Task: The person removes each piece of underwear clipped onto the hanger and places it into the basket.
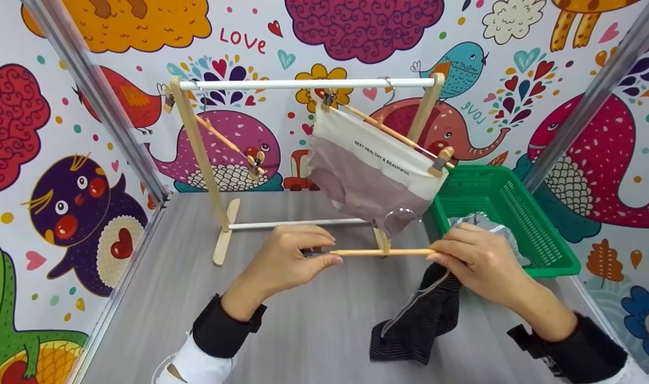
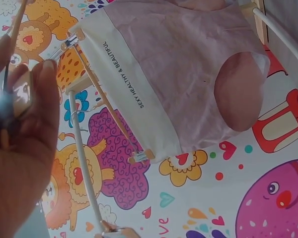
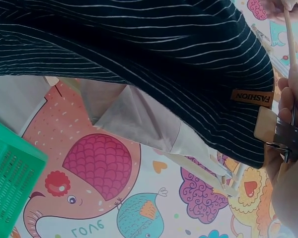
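Both hands hold a wooden clip hanger (image 1: 362, 252) level over the table, its metal hook pointing away from me. My left hand (image 1: 290, 258) pinches the hanger's left end, and a clip (image 2: 24, 94) shows between its fingers in the left wrist view. At the other end my right hand (image 1: 479, 261) grips the hanger by its clip (image 3: 283, 133). That clip bites the edge of a black garment with thin white stripes (image 1: 423, 314), beside a brown FASHION label (image 3: 252, 97). The garment hangs down from the right hand, its left side loose.
Ahead stands a wooden rack with a white top rail (image 1: 303, 84). On it hang a bare clip hanger (image 1: 218, 132) and lilac underpants with a white waistband (image 1: 372, 165), clipped to another hanger. A green basket (image 1: 548, 250) holding grey cloth (image 1: 490, 224) sits at the right.
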Demonstrator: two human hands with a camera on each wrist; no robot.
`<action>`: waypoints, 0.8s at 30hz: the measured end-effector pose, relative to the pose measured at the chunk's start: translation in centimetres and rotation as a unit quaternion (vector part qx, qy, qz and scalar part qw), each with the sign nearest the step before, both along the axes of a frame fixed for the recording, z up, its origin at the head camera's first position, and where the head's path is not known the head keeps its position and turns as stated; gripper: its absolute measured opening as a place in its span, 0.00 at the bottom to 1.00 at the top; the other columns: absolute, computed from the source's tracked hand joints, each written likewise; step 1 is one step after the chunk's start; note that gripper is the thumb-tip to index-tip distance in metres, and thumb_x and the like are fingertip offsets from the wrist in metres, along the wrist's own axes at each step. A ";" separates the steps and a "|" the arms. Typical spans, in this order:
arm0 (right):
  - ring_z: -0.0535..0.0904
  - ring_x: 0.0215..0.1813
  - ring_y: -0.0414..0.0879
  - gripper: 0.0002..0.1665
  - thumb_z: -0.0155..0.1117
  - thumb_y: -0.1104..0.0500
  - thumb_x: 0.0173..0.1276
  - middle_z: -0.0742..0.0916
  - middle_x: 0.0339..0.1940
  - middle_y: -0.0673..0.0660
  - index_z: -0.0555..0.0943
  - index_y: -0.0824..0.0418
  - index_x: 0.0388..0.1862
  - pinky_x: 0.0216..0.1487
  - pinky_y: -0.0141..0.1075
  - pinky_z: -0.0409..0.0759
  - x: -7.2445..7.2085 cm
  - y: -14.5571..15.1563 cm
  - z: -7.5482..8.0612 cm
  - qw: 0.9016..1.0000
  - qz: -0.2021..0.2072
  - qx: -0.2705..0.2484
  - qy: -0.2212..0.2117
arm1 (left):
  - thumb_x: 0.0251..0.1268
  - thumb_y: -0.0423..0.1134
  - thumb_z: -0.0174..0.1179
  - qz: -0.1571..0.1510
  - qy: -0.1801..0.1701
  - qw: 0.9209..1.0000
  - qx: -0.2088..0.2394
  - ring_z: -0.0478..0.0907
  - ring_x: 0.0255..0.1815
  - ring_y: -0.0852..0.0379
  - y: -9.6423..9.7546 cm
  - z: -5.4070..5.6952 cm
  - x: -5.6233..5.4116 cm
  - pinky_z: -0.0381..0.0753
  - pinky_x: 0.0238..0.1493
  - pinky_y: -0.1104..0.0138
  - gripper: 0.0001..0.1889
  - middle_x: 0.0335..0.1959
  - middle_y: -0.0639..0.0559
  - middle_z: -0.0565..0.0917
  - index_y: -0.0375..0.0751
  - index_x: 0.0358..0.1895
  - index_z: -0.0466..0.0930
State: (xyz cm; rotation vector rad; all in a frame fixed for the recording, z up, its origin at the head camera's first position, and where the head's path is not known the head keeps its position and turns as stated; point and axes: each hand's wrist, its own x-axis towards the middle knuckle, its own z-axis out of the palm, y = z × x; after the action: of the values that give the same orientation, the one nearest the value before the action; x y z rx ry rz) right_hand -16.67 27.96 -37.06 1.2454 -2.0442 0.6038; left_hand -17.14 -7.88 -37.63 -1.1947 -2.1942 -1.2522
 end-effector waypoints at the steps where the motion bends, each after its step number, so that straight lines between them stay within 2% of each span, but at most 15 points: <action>1: 0.73 0.30 0.42 0.20 0.63 0.48 0.79 0.86 0.29 0.49 0.90 0.61 0.37 0.28 0.26 0.71 0.0 0.0 0.0 1.000 -0.001 0.000 0.000 | 0.60 0.37 0.78 -0.005 -0.002 1.000 0.003 0.83 0.33 0.59 0.0 0.0 0.0 0.86 0.35 0.67 0.08 0.35 0.52 0.89 0.38 0.39 0.92; 3: 0.73 0.30 0.42 0.20 0.64 0.48 0.79 0.86 0.29 0.49 0.90 0.61 0.37 0.28 0.27 0.71 0.0 0.0 0.0 1.000 0.001 -0.003 0.000 | 0.61 0.37 0.77 -0.015 0.000 1.000 0.009 0.82 0.31 0.60 0.0 -0.1 0.0 0.85 0.33 0.68 0.06 0.31 0.53 0.88 0.38 0.36 0.92; 6: 0.74 0.30 0.42 0.19 0.65 0.48 0.78 0.86 0.29 0.50 0.90 0.61 0.37 0.28 0.27 0.72 -0.1 0.0 0.1 1.000 0.005 -0.008 0.000 | 0.61 0.34 0.77 -0.023 0.021 0.999 0.021 0.79 0.26 0.62 0.1 -0.4 -0.2 0.82 0.29 0.71 0.04 0.26 0.54 0.86 0.39 0.32 0.92; 12: 0.74 0.31 0.42 0.19 0.66 0.47 0.77 0.87 0.30 0.50 0.91 0.61 0.37 0.30 0.28 0.72 -0.2 0.0 0.4 1.000 0.004 -0.013 -0.015 | 0.58 0.31 0.78 -0.030 0.059 0.996 0.051 0.78 0.22 0.62 0.2 -0.8 -0.3 0.79 0.26 0.72 0.05 0.22 0.54 0.84 0.38 0.29 0.90; 16: 0.79 0.34 0.43 0.20 0.66 0.44 0.76 0.89 0.33 0.50 0.91 0.60 0.40 0.34 0.27 0.76 -0.1 0.2 0.5 0.999 -0.014 -0.014 -0.033 | 0.58 0.30 0.78 -0.028 0.070 0.995 0.058 0.76 0.21 0.61 0.2 -0.9 -0.3 0.78 0.25 0.72 0.06 0.21 0.54 0.83 0.39 0.28 0.89; 19: 0.84 0.37 0.43 0.22 0.67 0.42 0.75 0.90 0.38 0.51 0.91 0.60 0.45 0.40 0.25 0.80 0.1 0.6 0.7 0.997 -0.033 -0.022 -0.062 | 0.57 0.29 0.78 -0.025 0.073 0.995 0.059 0.76 0.21 0.61 0.0 -1.0 -0.2 0.78 0.26 0.72 0.07 0.21 0.54 0.82 0.39 0.27 0.88; 22: 0.86 0.40 0.43 0.18 0.76 0.50 0.69 0.91 0.42 0.54 0.89 0.61 0.50 0.45 0.21 0.81 0.4 1.1 0.8 0.993 -0.046 -0.032 -0.106 | 0.56 0.28 0.78 -0.023 0.076 0.995 0.061 0.76 0.21 0.61 -0.2 -1.0 -0.2 0.78 0.26 0.71 0.07 0.21 0.54 0.82 0.39 0.27 0.87; 24: 0.86 0.40 0.43 0.21 0.82 0.60 0.61 0.91 0.44 0.55 0.88 0.63 0.53 0.45 0.21 0.81 0.5 1.4 0.8 0.991 -0.050 -0.034 -0.122 | 0.55 0.28 0.78 -0.020 0.079 0.995 0.061 0.76 0.21 0.60 -0.4 -1.0 -0.2 0.78 0.25 0.71 0.08 0.21 0.54 0.82 0.39 0.27 0.87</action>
State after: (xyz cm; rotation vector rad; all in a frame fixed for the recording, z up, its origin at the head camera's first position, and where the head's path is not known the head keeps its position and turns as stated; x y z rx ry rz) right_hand -16.19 29.41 -36.22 1.0643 -2.2515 0.8048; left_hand -17.38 -8.24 -38.61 -1.2494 -1.9624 -1.2429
